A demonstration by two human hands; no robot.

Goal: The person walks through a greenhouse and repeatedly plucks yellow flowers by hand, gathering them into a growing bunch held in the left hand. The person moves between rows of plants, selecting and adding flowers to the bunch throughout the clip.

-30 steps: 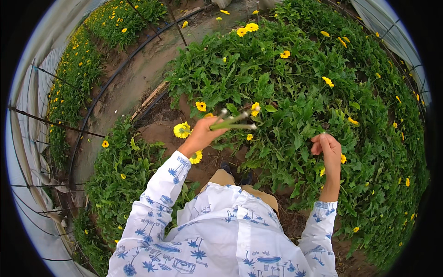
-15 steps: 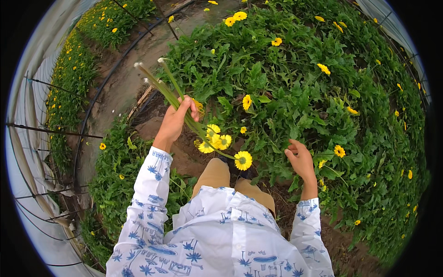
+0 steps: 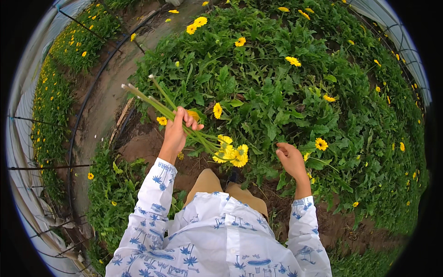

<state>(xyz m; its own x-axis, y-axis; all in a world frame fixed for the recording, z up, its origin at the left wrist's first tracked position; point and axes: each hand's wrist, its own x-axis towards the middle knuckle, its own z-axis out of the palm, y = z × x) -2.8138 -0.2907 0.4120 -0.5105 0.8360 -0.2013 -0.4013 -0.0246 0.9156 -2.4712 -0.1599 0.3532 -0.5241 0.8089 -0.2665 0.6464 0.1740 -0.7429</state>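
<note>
My left hand [image 3: 176,130] is closed round the green stems of a small bunch of yellow gerberas [image 3: 239,156]. The bunch lies aslant: pale cut stem ends point up and left, while the blooms hang low on the right, in front of my knees. My right hand [image 3: 291,160] hovers over the leaves at the bed's near edge, loosely curled, its thumb and forefinger apart and no object visible in it. Close to its right stands a yellow gerbera [image 3: 321,144] with a dark centre, still among the plants.
A dense green gerbera bed [image 3: 263,92] with scattered yellow blooms spreads ahead and right. On the left, a dirt path [image 3: 94,99] carries a dark hose [image 3: 85,99]. Beyond run another flower bed [image 3: 50,120], thin black poles [image 3: 50,168] and white plastic sheeting [image 3: 20,138].
The view has shifted, so the plants appear further left and lower. My left hand has tipped the bunch, and its blooms now sit closer together. My right hand stays near the leaves.
</note>
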